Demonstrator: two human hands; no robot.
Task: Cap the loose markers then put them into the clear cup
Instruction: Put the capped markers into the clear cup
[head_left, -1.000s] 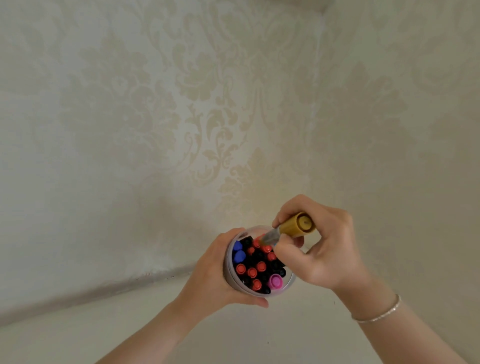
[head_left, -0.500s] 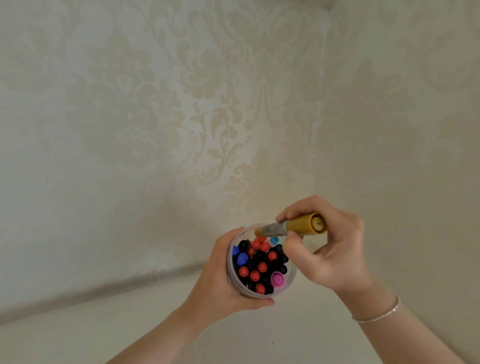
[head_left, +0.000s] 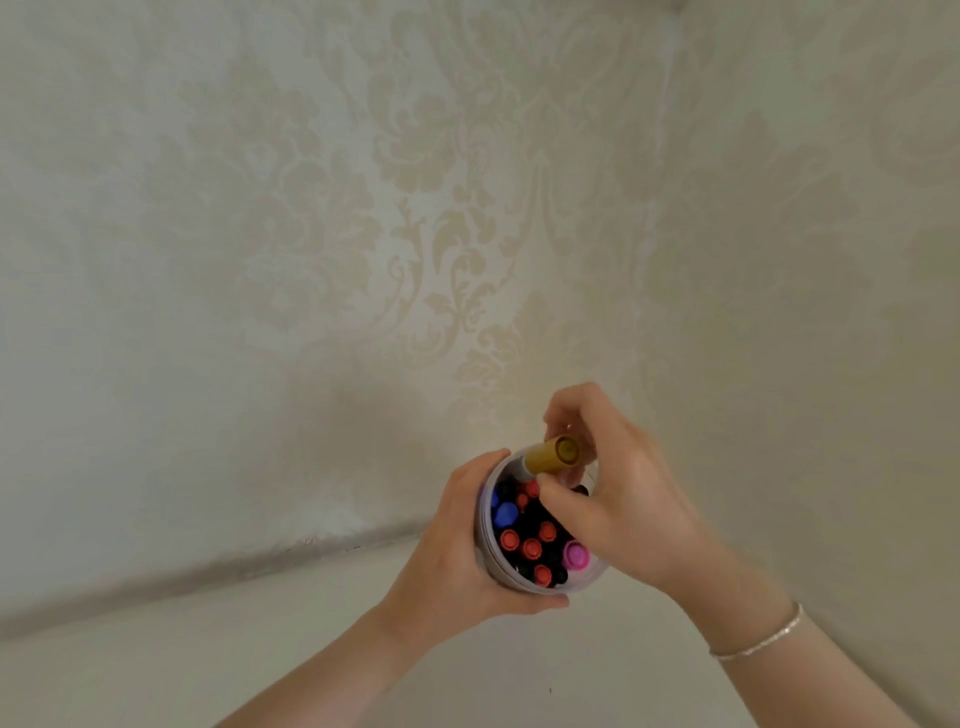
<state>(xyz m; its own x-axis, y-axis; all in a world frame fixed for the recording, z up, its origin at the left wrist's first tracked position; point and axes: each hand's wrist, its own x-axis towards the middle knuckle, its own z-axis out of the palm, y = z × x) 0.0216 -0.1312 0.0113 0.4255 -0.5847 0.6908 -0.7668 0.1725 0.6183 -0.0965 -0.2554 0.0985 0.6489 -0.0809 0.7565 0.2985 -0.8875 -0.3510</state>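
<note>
The clear cup, clasped in the left hand, is already packed with capped markers, while the right hand has its grip pinched narrow on a gold-capped marker slanted at the rim, apparently not yet seated.

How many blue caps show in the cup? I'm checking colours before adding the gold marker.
2. Both sit at the left side of the clear cup: a larger blue cap and a partly hidden one just behind it. The right hand may hide more.
</note>
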